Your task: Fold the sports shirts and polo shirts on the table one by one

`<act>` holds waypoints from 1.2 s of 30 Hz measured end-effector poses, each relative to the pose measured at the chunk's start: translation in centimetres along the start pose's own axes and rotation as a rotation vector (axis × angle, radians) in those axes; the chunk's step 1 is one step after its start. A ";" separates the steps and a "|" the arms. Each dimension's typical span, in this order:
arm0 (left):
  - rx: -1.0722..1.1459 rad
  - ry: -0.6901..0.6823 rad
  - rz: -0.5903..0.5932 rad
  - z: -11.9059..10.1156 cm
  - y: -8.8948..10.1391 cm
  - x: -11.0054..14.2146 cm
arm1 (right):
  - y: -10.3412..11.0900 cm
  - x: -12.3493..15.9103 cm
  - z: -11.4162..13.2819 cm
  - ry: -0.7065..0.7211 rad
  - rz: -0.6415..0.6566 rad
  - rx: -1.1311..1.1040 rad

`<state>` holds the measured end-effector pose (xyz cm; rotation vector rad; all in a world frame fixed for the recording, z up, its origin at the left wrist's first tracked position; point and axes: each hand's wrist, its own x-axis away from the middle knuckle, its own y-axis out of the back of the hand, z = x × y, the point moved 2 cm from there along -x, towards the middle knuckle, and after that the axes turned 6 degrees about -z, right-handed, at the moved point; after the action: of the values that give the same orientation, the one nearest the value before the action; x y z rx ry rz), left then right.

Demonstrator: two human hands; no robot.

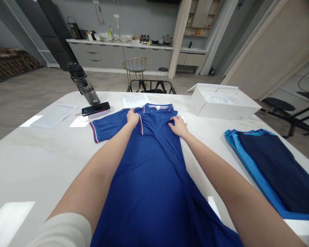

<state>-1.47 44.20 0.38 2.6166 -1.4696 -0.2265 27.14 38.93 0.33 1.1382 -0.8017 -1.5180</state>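
blue polo shirt [151,164]: likely light, limp, easily creased; grasp at shoulders. left hand [133,118]: pinching its fabric. right hand [179,127]: curled at its edge, grip unclear.

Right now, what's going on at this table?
Someone is handling a blue polo shirt on a white table. One sleeve is folded inward, its striped cuff by the left hand; the right hand touches the shirt's right side. The other sleeve lies spread out. Folded garments and an open white box sit to the right.
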 end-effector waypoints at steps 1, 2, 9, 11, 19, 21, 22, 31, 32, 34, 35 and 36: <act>-0.120 -0.159 0.022 -0.1 0.5 1.1 | 0.1 0.6 0.0 0.016 0.000 -0.007; -0.258 -0.342 0.079 -0.4 0.9 2.5 | 0.3 1.2 0.1 0.038 0.007 -0.027; -0.676 -1.054 0.760 -1.2 1.6 13.5 | 2.2 7.4 1.2 0.200 0.254 -0.351; -0.693 -1.082 0.808 -1.1 1.8 16.0 | 2.9 9.9 1.6 0.201 0.289 -0.399; -0.685 -1.110 0.790 -1.0 2.9 22.9 | 6.0 19.1 1.3 0.283 0.320 -0.308; -0.651 -1.131 0.798 -1.2 3.0 24.5 | 6.6 20.9 1.0 0.285 0.292 -0.247; -0.636 -1.139 0.806 -1.4 3.1 25.2 | 6.9 21.8 0.8 0.278 0.277 -0.225; -0.624 -1.170 0.975 -1.7 3.5 32.1 | 11.1 30.1 -2.7 0.145 0.247 -0.121; -0.633 -1.180 0.985 -1.8 3.5 32.7 | 11.8 31.0 -3.2 0.133 0.261 -0.095; -0.658 -1.196 0.988 -1.9 3.6 33.5 | 13.0 32.6 -4.2 0.114 0.287 -0.030; -0.672 -1.203 0.981 -2.0 3.6 33.7 | 13.5 33.2 -4.6 0.103 0.299 0.006; -0.690 -1.209 0.967 -2.1 3.6 33.9 | 13.9 33.8 -5.0 0.089 0.314 0.042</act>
<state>13.34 13.48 0.89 0.9140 -2.1110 -1.8966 35.78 3.15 2.76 1.0469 -0.9082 -1.1881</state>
